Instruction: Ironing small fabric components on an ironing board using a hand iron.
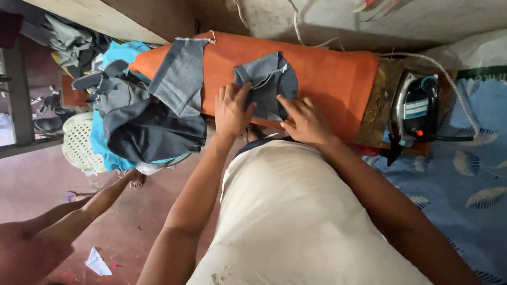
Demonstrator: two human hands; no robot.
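Observation:
A small piece of grey-blue denim (266, 79) lies on an orange padded ironing board (332, 79). My left hand (232, 111) lies flat with fingers spread on the piece's left edge. Over at the piece's lower right edge, my right hand (303, 120) presses down flat, fingers pointing at the cloth. Neither hand grips anything. A second, longer grey denim piece (179, 74) hangs over the board's left end.
A black electric iron (420, 108) stands on a brown pad at the board's right end, its cord running back. A pile of dark and blue clothes (142, 126) covers a white plastic chair (79, 142) at left. Another person's leg (79, 211) is at lower left. Blue patterned cloth (465, 174) lies right.

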